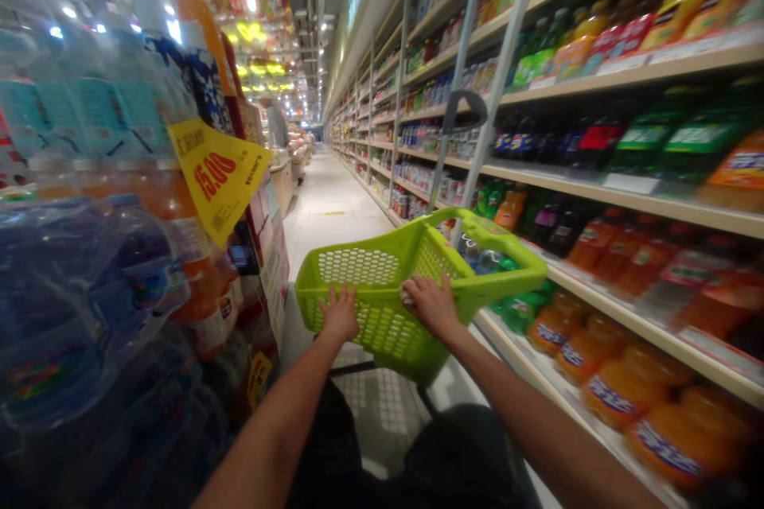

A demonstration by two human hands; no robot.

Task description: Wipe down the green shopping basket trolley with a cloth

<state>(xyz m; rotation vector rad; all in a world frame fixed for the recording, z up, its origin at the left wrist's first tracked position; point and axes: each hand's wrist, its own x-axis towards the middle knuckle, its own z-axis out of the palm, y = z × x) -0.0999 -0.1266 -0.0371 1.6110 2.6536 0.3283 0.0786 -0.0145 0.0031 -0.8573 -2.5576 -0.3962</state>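
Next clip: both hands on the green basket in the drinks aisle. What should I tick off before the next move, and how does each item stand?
1. Right hand closed over the basket rim: ok.
2. Left hand gripping: cannot tell. It lies on the near wall with its fingers spread.
3. Bottles sitting inside the basket: ok.
4. Grey handle raised: ok, it stands up beyond the basket.
5. Basket apart from the right shelf: cannot tell. Its far corner overlaps the shelf in this view.

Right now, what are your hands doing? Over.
Left hand flat against green basket. Right hand gripping its rim. Drink shelves close on right.
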